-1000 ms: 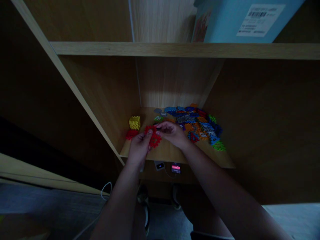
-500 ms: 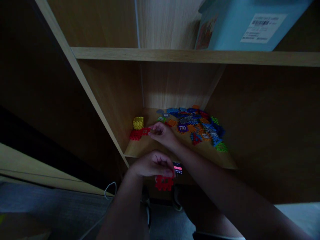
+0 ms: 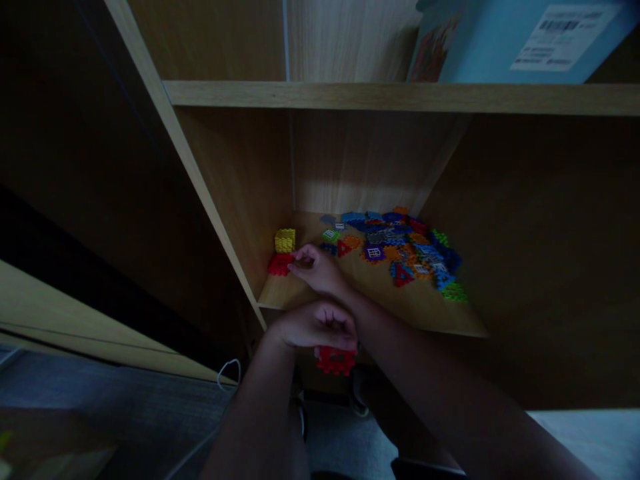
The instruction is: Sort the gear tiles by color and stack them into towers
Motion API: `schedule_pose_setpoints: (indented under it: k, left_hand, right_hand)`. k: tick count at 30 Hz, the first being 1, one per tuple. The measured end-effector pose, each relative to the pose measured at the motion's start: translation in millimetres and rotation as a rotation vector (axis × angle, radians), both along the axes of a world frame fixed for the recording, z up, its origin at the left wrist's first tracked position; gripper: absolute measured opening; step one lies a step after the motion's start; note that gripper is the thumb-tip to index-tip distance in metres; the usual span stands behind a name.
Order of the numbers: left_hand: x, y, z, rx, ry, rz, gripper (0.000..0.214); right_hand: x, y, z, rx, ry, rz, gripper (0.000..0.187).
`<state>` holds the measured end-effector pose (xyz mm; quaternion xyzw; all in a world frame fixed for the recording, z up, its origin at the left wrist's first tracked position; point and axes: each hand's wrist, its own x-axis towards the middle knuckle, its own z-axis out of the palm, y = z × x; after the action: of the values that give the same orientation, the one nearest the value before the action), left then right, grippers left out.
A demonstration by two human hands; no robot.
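Observation:
My left hand (image 3: 323, 325) is closed around red interlocking plastic tiles (image 3: 336, 360) with toothed edges, held low in front of the shelf. How many it holds I cannot tell. Farther forward, my right hand (image 3: 316, 268) pinches at the right edge of a red tile pile (image 3: 280, 264) near the compartment's left wall. The tile in its fingers overlaps the pile and can hardly be told from it. Directly behind the red pile stands a neat stack of yellow tiles (image 3: 285, 241).
A loose heap of mixed toothed tiles (image 3: 395, 240), blue, orange, purple and green, covers the back right of the shelf board (image 3: 370, 303). Overhead runs a shelf edge (image 3: 350, 97) with a light blue box (image 3: 480, 47) on it. A white cable (image 3: 229, 375) hangs at lower left.
My right hand has brought its red tile left onto the red pile. My left hand still grips its red tiles. The whole view has shifted slightly.

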<state>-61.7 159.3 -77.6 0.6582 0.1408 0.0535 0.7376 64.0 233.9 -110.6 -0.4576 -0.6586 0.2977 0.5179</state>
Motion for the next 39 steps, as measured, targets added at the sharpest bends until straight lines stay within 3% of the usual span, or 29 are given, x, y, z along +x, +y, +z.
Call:
schedule_pose_setpoints:
  k: [6, 12, 14, 16, 19, 22, 24, 30, 39]
  left_hand:
    - [0, -2, -0.3, -0.004, 0.007, -0.002, 0.054]
    - [0, -2, 0.2, -0.011, 0.021, -0.091, 0.055]
    - [-3, -3, 0.6, -0.025, 0.001, -0.057, 0.052]
    - [-6, -3, 0.1, -0.030, -0.049, 0.083, 0.049]
    - [-7, 1, -4.0, -0.012, -0.177, 0.448, 0.044]
    - [2, 8, -9.1, 0.013, -0.311, 0.790, 0.038]
    - [9, 13, -10.4, -0.005, -0.366, 0.931, 0.038]
    - [21, 18, -8.4, -0.150, -0.381, 1.117, 0.046]
    - [26, 20, -12.2, -0.019, -0.297, 1.165, 0.044]
  right_hand:
    - [-1, 0, -1.4, 0.001, -0.042, 0.003, 0.022]
    - [-2, 0, -2.3, 0.015, -0.078, -0.010, 0.021]
    - [-2, 1, -1.4, 0.016, -0.029, -0.004, 0.023]
    - [1, 2, 1.3, 0.001, 0.093, -0.001, 0.027]
    - [15, -1, 8.4, -0.086, 0.318, 0.007, 0.036]
    - [40, -16, 15.1, -0.216, 0.436, 0.042, 0.042]
    - [57, -31, 17.2, -0.267, 0.462, -0.003, 0.044]
    - [81, -75, 17.3, -0.153, 0.429, -0.107, 0.037]
    - [76, -91, 14.9, 0.054, 0.100, -0.080, 0.033]
